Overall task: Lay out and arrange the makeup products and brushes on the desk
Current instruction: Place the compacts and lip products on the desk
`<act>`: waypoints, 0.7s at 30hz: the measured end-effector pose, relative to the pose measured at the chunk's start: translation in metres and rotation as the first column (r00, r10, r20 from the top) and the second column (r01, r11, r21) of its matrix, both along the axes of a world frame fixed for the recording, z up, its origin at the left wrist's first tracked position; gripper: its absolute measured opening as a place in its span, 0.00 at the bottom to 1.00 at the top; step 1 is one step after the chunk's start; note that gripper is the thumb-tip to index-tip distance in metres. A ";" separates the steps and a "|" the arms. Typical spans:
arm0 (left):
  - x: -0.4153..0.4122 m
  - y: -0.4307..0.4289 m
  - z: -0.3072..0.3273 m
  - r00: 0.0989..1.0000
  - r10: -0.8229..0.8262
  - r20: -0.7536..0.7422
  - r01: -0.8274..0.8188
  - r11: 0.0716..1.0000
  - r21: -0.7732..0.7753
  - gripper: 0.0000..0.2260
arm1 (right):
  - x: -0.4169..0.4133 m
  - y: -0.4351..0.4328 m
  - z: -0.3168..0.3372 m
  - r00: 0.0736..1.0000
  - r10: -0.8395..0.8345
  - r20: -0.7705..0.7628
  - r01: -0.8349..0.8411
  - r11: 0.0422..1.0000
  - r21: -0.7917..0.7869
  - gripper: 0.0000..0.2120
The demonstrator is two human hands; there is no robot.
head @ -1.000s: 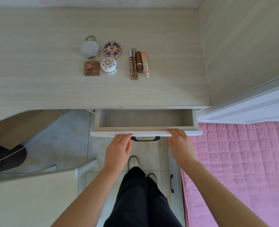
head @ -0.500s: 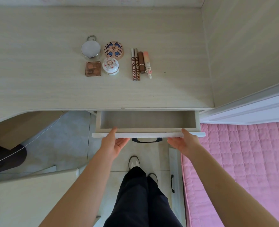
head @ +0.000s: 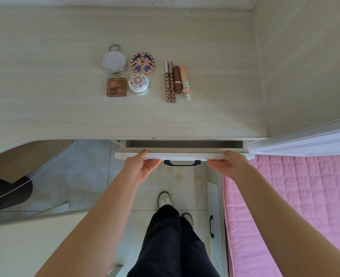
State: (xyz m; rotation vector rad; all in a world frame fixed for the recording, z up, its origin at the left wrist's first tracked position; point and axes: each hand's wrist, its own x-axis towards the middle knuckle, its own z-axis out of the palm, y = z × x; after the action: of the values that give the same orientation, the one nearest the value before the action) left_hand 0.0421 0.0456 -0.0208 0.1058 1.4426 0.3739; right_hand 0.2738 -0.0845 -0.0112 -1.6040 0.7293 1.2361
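Makeup lies in two groups on the pale wooden desk (head: pixel 45 86). One group holds a round silver compact (head: pixel 113 61), a patterned round compact (head: pixel 143 61), a square brown palette (head: pixel 116 86) and a white floral jar (head: pixel 139 83). To their right lie two Colorkey tubes (head: pixel 170 82), a brown lipstick (head: pixel 177 78) and a peach tube with a bunny end (head: pixel 185 80), side by side. Below the desk edge the drawer front (head: pixel 185 156) sticks out a little. My left hand (head: pixel 143 166) and my right hand (head: pixel 229 164) hold its two ends, thumbs on top and fingers underneath.
A black handle (head: pixel 182 162) sits between my hands. A pink quilted bed (head: pixel 295 196) lies at the right, with a white side panel (head: pixel 305 56) above it. A white chair (head: pixel 35 242) stands at the lower left. My legs and shoes are below.
The drawer has slid inward and now shows only a narrow gap. My hands turned from resting on top of its front to holding it with thumbs above.
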 end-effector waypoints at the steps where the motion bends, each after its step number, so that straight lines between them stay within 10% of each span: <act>1: 0.001 0.002 0.000 1.000 0.011 0.012 -0.010 1.000 -0.007 0.05 | 0.001 0.002 0.000 1.000 -0.008 -0.002 0.008 1.000 0.001 0.08; 21: 0.016 0.024 -0.012 0.995 0.036 0.095 -0.043 0.996 0.074 0.05 | 0.013 0.021 -0.008 0.998 0.010 0.068 -0.008 0.999 -0.033 0.15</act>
State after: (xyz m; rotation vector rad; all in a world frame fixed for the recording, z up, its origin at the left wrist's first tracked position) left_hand 0.0582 0.0699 -0.0331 0.1197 1.3392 0.4610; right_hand 0.2864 -0.0634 -0.0190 -1.6698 0.7027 1.1753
